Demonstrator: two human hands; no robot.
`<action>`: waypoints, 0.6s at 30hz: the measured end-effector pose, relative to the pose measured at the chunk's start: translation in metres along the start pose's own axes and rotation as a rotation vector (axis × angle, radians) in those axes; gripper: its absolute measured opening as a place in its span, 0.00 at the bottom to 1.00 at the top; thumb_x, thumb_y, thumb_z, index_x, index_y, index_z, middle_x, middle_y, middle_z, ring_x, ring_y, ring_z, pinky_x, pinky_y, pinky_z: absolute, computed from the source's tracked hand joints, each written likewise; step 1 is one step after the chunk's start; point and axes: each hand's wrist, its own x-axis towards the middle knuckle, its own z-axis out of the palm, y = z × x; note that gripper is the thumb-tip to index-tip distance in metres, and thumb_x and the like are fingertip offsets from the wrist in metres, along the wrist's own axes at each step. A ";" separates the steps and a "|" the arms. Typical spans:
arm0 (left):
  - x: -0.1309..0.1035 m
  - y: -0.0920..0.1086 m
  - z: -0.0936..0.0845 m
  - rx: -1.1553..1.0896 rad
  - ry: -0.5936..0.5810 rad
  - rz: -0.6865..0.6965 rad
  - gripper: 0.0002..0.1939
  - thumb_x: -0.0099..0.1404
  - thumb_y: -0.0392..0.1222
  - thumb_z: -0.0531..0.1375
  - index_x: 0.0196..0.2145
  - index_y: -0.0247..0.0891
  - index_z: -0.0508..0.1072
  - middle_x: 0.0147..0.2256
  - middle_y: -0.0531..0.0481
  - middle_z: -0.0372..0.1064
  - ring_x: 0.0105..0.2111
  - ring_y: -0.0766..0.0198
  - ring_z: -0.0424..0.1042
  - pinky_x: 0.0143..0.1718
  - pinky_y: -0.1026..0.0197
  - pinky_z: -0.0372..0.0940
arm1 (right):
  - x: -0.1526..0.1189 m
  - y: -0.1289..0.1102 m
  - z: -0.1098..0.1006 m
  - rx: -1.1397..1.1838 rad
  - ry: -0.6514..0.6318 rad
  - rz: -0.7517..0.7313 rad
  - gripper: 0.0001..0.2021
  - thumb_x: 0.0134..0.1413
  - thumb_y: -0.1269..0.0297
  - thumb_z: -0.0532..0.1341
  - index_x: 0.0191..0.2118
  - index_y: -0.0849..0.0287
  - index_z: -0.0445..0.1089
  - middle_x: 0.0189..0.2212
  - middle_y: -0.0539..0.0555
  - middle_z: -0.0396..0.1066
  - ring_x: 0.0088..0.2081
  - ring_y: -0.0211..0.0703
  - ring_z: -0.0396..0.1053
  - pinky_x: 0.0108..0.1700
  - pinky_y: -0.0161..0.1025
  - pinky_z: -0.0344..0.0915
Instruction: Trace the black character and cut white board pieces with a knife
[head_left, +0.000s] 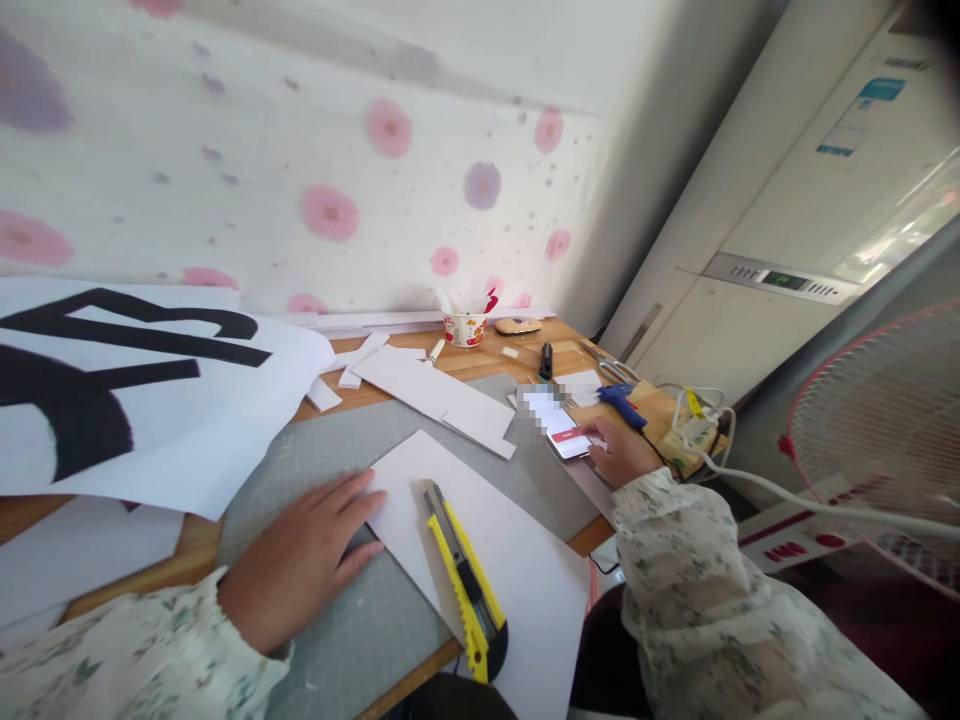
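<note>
Left hand (pixel 311 553) lying flat, fingers slightly apart, gripping nothing; fingertips resting on left corner of white board (pixel 519 562), likely steadying it on grey mat (pixel 352 630). Yellow cutter (pixel 463 580) lying loose on board, probably leaving both hands free; nose pointing forward and slightly left, long axis slanting from upper left to lower right. Phone (pixel 571 442) lying screen-up beyond board, slanting likewise, apparently for easy tapping. Right hand (pixel 621 455) half-curling, holding nothing visible, finger touching phone.
</note>
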 end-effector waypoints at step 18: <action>-0.002 0.001 0.003 -0.063 0.018 -0.012 0.20 0.67 0.46 0.63 0.55 0.39 0.77 0.61 0.37 0.70 0.61 0.41 0.69 0.61 0.40 0.66 | 0.023 0.005 0.017 0.082 0.081 -0.067 0.19 0.47 0.81 0.57 0.45 0.57 0.71 0.50 0.57 0.78 0.53 0.47 0.74 0.58 0.44 0.66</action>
